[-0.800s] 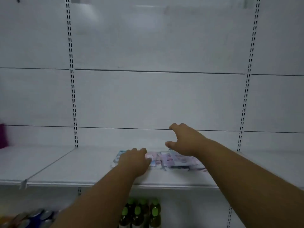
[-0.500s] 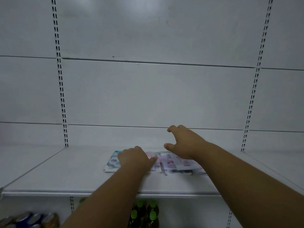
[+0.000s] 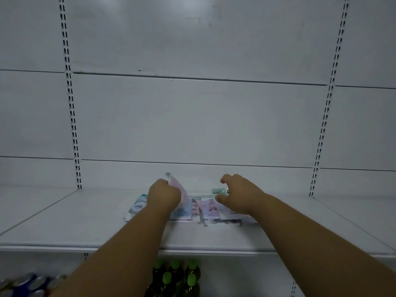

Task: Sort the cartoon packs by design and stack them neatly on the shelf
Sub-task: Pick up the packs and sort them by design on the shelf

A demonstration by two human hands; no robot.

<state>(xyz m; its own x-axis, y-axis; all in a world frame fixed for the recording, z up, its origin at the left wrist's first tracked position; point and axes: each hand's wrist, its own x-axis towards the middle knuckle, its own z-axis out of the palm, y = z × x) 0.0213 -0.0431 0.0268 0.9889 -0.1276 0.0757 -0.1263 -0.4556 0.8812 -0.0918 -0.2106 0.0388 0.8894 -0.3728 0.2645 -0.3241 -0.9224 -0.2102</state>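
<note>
Head view: left hand (image 3: 164,195) grips a tilted pink pack (image 3: 177,187), hiding its lower part; right hand (image 3: 237,195) hovers, fingers spread, over blurred packs (image 3: 211,209).

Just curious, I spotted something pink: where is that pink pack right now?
In the head view, the pink pack is tilted up in the left hand, left of centre on the white shelf, above the packs lying flat.

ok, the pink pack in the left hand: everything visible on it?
The pink pack is a thin, flat, glossy-looking packet, pale pink, with a clear tab at its top corner. The left hand grips its lower part and holds it tilted up on edge, raised off the other packs lying flat on the white shelf. Its print is too blurred to read. The right hand is apart from it.
</note>
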